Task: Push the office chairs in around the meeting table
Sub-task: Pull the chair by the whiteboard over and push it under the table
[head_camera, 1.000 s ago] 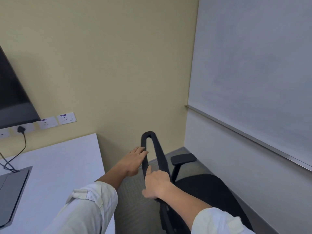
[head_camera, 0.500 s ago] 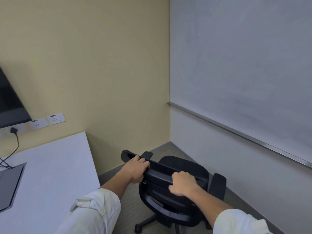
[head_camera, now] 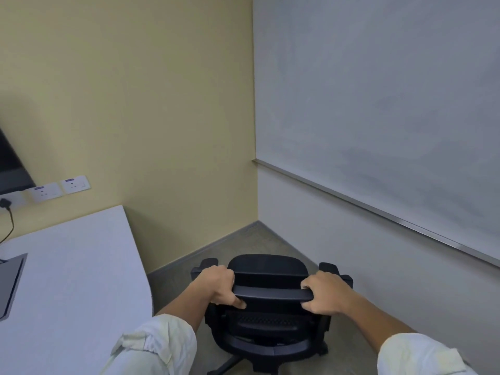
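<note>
**Both hands on the chair back, in the corner beside the bench**

Yellow wall fills the far side of the room, with a dark screen (head_camera: 10, 163) at the left edge and three wall sockets (head_camera: 58, 186) just under it; a black plug and cable (head_camera: 8, 215) hang from the leftmost one toward the bench (head_camera: 67, 266). On the bench's left edge lies a grey flat panel (head_camera: 10, 282), cut off by the frame. The bench's right edge runs from its far corner near the wall down toward the left sleeve (head_camera: 154, 345).

Between that right edge and the white side wall is a strip of grey floor (head_camera: 243, 242), narrowing into the room corner. The office chair (head_camera: 267, 301) stands in this strip, apart from the bench, its back toward the camera and its seat facing the corner. Open floor shows on both sides of the chair.

The left hand (head_camera: 216, 285) is clenched on the left end of the chair's top rail, fingers (head_camera: 224, 273) over the top and thumb beneath. The right hand (head_camera: 324, 293) is clenched on the rail's right end in the same way. Along the right wall a whiteboard (head_camera: 378, 104) ends in a metal ledge above the chair.
</note>
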`<state>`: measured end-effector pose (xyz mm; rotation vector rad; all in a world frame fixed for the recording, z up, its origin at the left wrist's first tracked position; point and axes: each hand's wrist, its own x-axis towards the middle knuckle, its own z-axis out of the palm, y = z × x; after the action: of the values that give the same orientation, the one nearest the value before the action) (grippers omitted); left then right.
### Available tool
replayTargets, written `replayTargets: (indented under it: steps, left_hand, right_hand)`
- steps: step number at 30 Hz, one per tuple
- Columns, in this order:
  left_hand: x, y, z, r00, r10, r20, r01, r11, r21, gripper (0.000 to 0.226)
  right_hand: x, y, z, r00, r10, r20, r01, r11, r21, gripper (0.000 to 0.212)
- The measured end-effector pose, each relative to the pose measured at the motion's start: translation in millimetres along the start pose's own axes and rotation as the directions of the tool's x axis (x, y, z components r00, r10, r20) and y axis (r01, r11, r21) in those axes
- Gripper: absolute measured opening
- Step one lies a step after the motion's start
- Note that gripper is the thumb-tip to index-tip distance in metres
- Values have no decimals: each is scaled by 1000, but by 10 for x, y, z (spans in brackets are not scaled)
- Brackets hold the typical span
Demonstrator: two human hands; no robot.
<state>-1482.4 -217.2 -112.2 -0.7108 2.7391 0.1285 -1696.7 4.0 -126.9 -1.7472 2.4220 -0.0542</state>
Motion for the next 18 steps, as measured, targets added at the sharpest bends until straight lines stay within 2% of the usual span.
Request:
replayTargets:
  steps: [3, 5, 9, 18]
  left_hand:
    - [-269, 169, 227, 990, 28, -135, -20, 998, 63, 48]
    - [-455, 295, 368, 977, 21, -211, -11, 999, 50, 38]
    - [-719, 582, 439, 977, -33, -210, 38, 999, 19, 27]
    - [-976, 1489, 588, 935, -217, -280, 220, 975, -22, 31]
  right_hand:
    - [-268, 28, 89, 999, 25, -22, -27, 996, -87, 32]
    - [-417, 47, 96, 1000, 9, 15, -7, 993, -121, 35]
    - [-619, 121, 33, 995, -48, 90, 58, 992, -110, 34]
    - [-991, 662, 45, 991, -136, 9, 136, 986, -94, 26]
